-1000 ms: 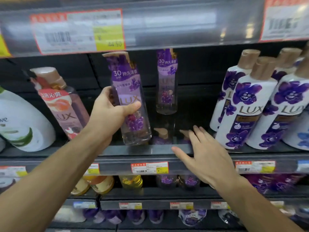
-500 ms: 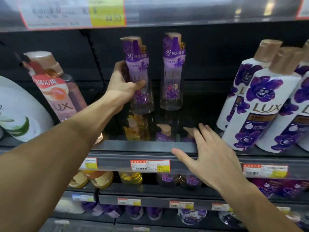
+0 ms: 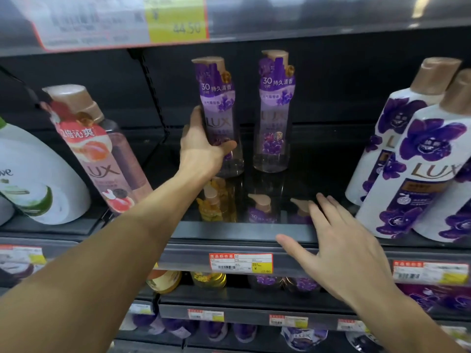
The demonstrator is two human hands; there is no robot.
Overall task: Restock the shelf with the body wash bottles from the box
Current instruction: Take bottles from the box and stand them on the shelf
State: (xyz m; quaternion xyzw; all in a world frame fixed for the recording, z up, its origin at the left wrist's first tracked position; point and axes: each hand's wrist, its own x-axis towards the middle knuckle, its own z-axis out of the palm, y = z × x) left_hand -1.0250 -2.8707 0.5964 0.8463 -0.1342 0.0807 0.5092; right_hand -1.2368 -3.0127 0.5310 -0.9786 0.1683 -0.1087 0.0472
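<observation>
My left hand is reaching deep into the middle shelf, wrapped around the lower half of a tall clear purple body wash bottle: my thumb crosses its front and my fingers curl behind it, so the grip is firm. The bottle stands upright with its base at or just above the dark glossy shelf surface, and I cannot tell whether it is fully set down. Just beside it, on its right and apart from it, stands a second purple bottle of the same kind, also upright and at about the same depth. My right hand holds nothing; its fingers are spread and loose, hovering over the front lip of the shelf, near the price tag clipped to the rail. To the left of my arm a pink bottle leans with its cap tipped left, and beyond it sits a large white bottle with green markings. On the right side of the shelf stand white bottles with purple flowers, crowded close together. The shiny shelf top shows pump heads and a yellow bottle, either reflected or seen through it. Below, more purple and amber bottles fill the lower shelves. A blurred yellow price label hangs on the shelf edge above.
</observation>
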